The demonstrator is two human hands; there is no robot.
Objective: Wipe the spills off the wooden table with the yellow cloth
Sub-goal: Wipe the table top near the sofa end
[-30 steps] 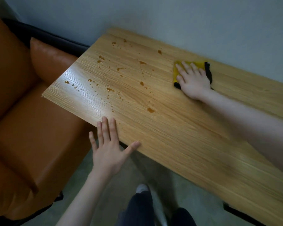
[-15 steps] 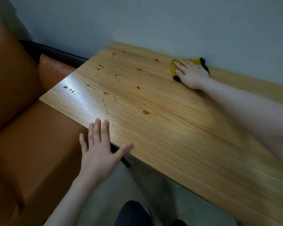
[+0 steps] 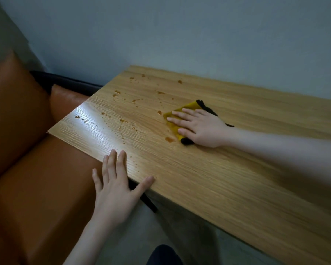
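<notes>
Right hand presses the yellow cloth flat, fingers straight, on the wooden table, brown spills to its left. Left hand rests fingers spread at the near edge.

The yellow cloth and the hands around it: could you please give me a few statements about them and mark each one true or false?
1. The right hand presses flat on the yellow cloth. True.
2. The left hand grips the cloth. False: it lies open at the near edge of the wooden table, apart from the cloth.
3. Brown spills lie on the table to the left of the cloth. True.
4. The cloth is plain yellow all over. False: it has a black edge.
5. An orange sofa stands at the left end of the table. True.
</notes>
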